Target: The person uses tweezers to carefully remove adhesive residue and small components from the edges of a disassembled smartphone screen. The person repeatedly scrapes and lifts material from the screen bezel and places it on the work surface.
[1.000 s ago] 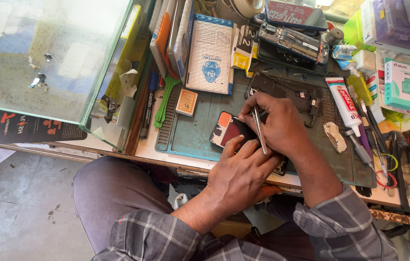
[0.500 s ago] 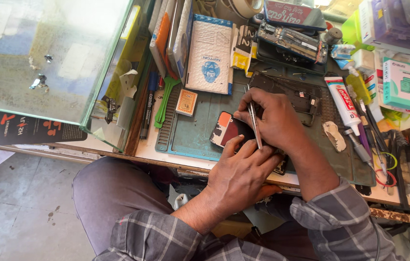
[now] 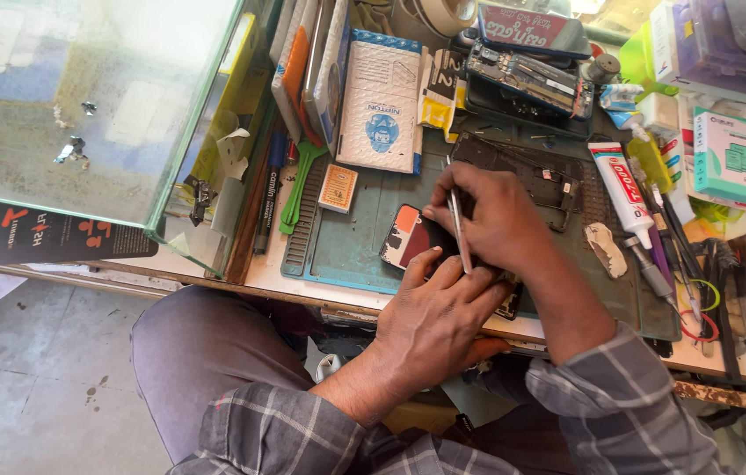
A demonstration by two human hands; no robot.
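The right hand [image 3: 500, 220] pinches slim metal tweezers [image 3: 457, 227], as it did half a second ago, while the left hand [image 3: 439, 321] stays clamped on the dark phone with an orange patch [image 3: 410, 236] on the green mat [image 3: 351, 237] at the desk [image 3: 276, 274] edge; little has shifted.

Glass display case [image 3: 83, 105] far left; white padded envelope [image 3: 382, 101] far centre; glue tube [image 3: 623, 193], teal box [image 3: 729, 158] right.
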